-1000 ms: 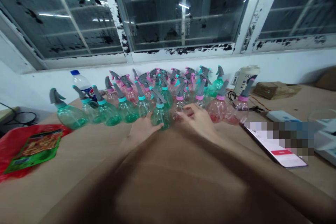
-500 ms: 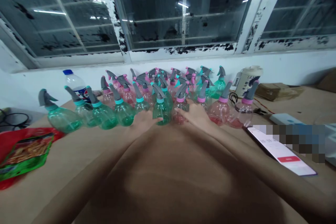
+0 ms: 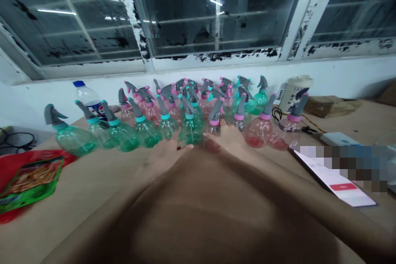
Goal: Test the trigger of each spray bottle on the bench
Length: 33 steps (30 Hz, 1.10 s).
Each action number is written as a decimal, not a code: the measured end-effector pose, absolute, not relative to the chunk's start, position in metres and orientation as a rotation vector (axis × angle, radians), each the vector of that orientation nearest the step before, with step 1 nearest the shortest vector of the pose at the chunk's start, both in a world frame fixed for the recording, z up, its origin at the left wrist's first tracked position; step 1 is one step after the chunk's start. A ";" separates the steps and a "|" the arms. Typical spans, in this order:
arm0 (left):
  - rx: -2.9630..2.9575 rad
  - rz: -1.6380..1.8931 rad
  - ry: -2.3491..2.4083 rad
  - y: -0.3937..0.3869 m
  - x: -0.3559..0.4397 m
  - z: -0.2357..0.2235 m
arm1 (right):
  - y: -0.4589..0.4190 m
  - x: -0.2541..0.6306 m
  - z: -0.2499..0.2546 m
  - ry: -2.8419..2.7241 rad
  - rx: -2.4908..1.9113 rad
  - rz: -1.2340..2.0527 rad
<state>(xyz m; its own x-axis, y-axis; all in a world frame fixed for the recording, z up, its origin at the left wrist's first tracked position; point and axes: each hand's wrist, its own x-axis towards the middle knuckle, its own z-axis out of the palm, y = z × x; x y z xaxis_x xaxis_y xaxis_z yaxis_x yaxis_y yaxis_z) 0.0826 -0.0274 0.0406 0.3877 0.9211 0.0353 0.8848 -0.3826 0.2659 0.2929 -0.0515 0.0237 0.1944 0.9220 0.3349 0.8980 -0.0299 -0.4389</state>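
Several small spray bottles stand in rows at the back of the brown table (image 3: pixel 93 185), green ones on the left and pink ones on the right, all with grey trigger heads. My left hand (image 3: pixel 165 154) lies flat with its fingers stretched out, the tips touching the base of a green spray bottle (image 3: pixel 189 130) in the front row. My right hand (image 3: pixel 228 138) is round a pink spray bottle (image 3: pixel 213 130) just beside it, thumb across the bottle's front. Both forearms in brown sleeves fill the lower middle of the view.
A red and green snack bag (image 3: pixel 27 179) lies at the left edge. A Pepsi bottle (image 3: pixel 88 97) stands behind the green sprayers. A white cup (image 3: pixel 292 90), cables (image 3: pixel 278 114), a phone (image 3: pixel 337 179) and a flat cardboard stack (image 3: pixel 328 105) are on the right. Windows run along the back wall.
The view shifted slightly right and up. My right hand slid from over the pink bottles to close on one front bottle. My left hand stayed at the green bottle's base.
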 end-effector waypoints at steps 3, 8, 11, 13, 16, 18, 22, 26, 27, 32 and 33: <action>2.409 0.276 1.422 -0.047 0.074 0.029 | -0.078 0.299 0.027 -1.785 -1.850 0.145; 2.432 0.383 0.990 -0.079 0.081 0.010 | -0.128 0.315 0.039 -2.037 -1.247 0.692; 2.356 0.413 0.803 -0.097 0.096 0.002 | -0.150 0.325 0.045 -2.074 -1.023 0.987; 2.279 0.411 0.714 -0.107 0.108 -0.002 | -0.159 0.332 0.048 -2.088 -0.975 1.137; 2.201 0.429 0.647 -0.119 0.123 -0.005 | -0.167 0.344 0.053 -2.118 -0.966 1.262; 2.169 0.434 0.627 -0.124 0.131 -0.006 | -0.171 0.353 0.057 -2.138 -0.991 1.250; 2.164 0.509 0.616 -0.127 0.142 -0.007 | -0.178 0.365 0.059 -2.156 -1.212 0.905; 2.209 0.518 0.668 -0.125 0.152 -0.011 | -0.179 0.360 0.050 -1.959 -1.334 0.720; 2.213 0.509 0.680 -0.124 0.155 -0.011 | -0.178 0.357 0.047 -1.884 -1.317 0.728; 2.244 0.498 0.671 -0.119 0.165 -0.014 | -0.168 0.337 0.033 -1.614 -1.213 0.728; 2.253 0.498 0.654 -0.117 0.165 -0.014 | -0.166 0.334 0.031 -1.596 -1.209 0.712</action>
